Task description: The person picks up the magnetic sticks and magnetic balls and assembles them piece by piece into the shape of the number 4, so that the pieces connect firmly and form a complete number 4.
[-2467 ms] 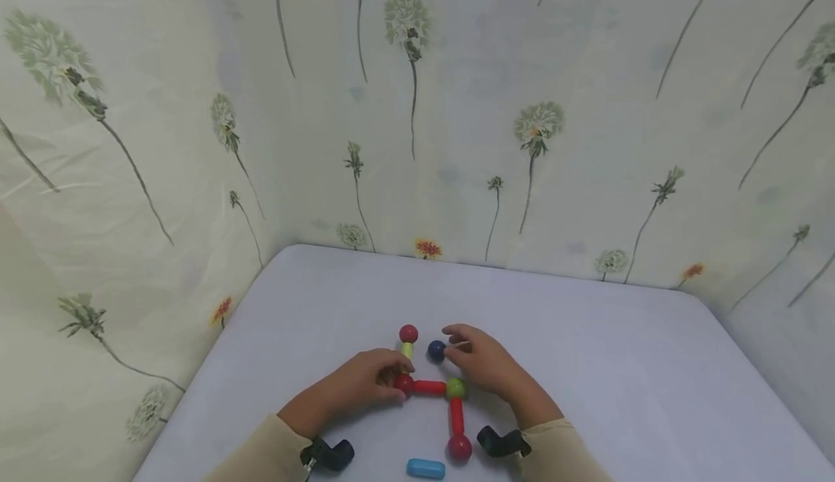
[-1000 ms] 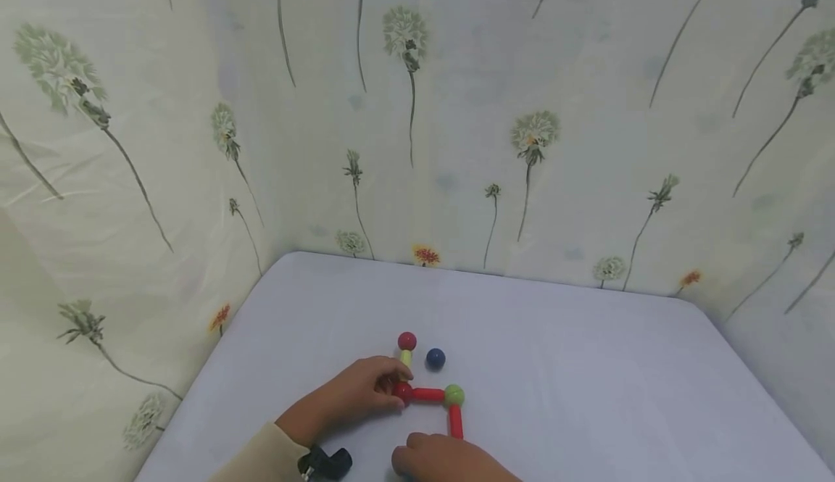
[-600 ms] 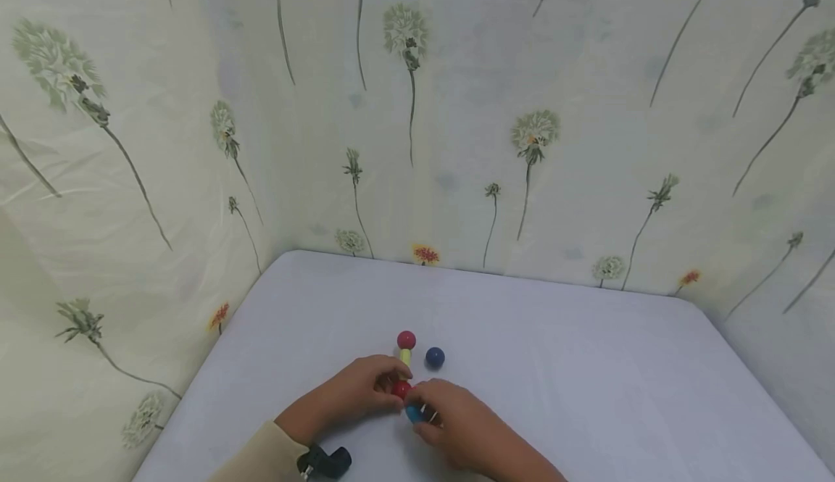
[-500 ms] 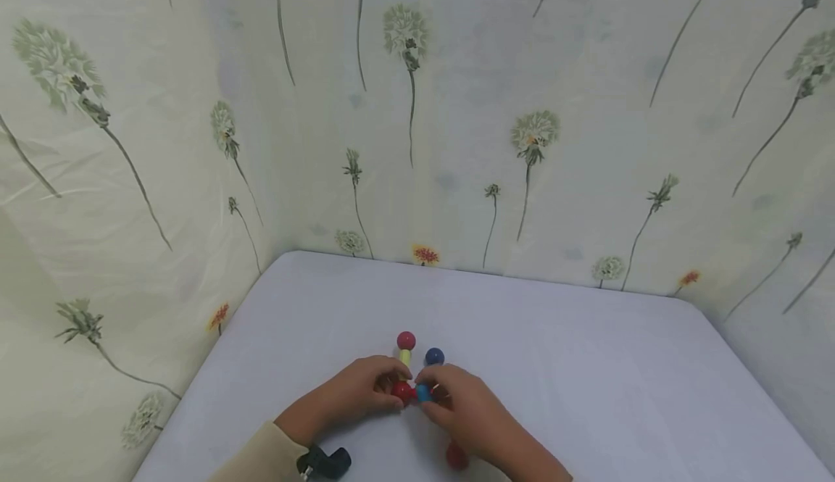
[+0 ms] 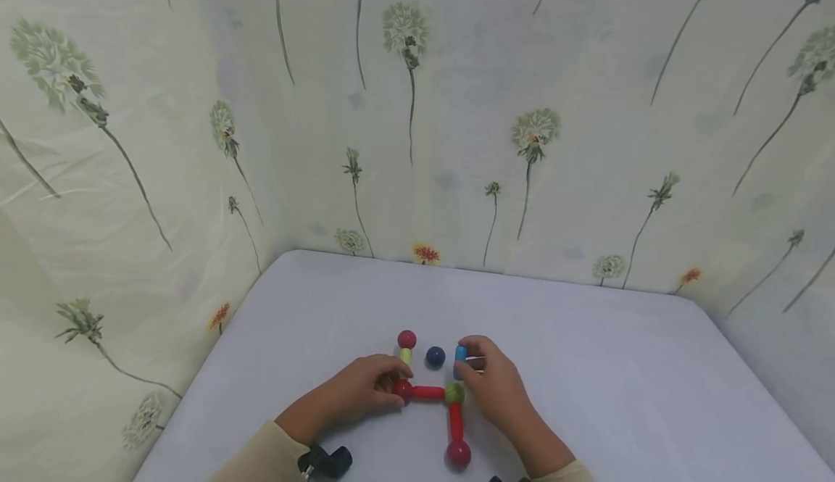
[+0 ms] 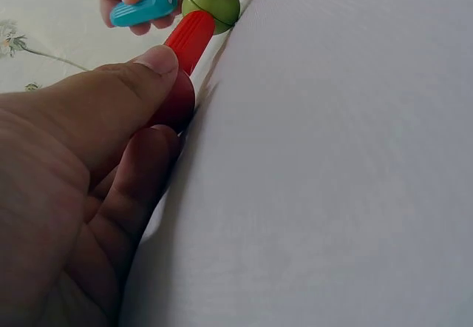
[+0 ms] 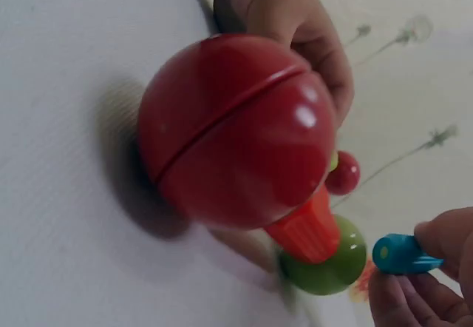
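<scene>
My left hand holds a red ball at the corner of a joined shape on the table. From that ball a yellow-green rod runs back to another red ball, and a red rod leads right to a green ball. A second red rod comes forward from the green one to a red ball, large in the right wrist view. My right hand pinches a blue rod, its bare end just apart from the green ball.
A loose dark blue ball lies between the yellow-green rod and the blue rod. The white table extends right and back to a flower-printed cloth. A black wrist camera mount sits by the left sleeve.
My right hand went down to the blue rod at the front, picked it up and carried it back past the red rod to behind the green ball. My left hand stays on its red ball.
</scene>
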A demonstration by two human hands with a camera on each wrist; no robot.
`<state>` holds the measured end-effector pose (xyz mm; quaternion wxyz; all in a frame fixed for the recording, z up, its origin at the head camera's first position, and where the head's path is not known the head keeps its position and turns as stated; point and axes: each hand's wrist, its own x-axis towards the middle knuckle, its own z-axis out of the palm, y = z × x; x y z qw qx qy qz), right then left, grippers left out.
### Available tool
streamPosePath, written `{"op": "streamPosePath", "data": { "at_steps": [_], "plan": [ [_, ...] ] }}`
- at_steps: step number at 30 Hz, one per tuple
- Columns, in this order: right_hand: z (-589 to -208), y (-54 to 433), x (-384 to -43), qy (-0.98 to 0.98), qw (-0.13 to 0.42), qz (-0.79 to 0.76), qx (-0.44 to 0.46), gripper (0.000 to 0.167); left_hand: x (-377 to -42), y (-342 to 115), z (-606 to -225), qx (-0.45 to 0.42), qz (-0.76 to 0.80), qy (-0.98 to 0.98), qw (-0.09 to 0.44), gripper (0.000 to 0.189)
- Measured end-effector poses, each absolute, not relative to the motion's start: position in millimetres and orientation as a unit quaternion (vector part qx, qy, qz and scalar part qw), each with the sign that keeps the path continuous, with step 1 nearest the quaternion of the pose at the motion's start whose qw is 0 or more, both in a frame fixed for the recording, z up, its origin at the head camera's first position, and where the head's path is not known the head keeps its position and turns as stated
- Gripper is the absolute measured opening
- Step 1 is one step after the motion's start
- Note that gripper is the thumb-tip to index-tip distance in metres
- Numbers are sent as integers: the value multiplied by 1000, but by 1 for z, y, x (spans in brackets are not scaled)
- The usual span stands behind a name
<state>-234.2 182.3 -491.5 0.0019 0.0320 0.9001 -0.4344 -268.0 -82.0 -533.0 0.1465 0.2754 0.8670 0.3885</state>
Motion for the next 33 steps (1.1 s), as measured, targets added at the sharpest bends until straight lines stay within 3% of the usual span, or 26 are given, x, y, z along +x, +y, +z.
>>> {"op": "streamPosePath", "data": {
  "at_steps": [13, 25, 33],
  "plan": [
    [-515, 195, -247, 882, 9, -466, 72, 42, -268, -81, -531, 274, 390, 867, 147, 38],
    [-517, 191, -245, 882, 44, -467, 49, 34, -268, -82, -532, 273, 386, 869, 143, 37],
    [-522, 191, -246, 903, 31, -428, 29, 36, -268, -82, -533, 275, 391, 866, 144, 37]
  ]
}}
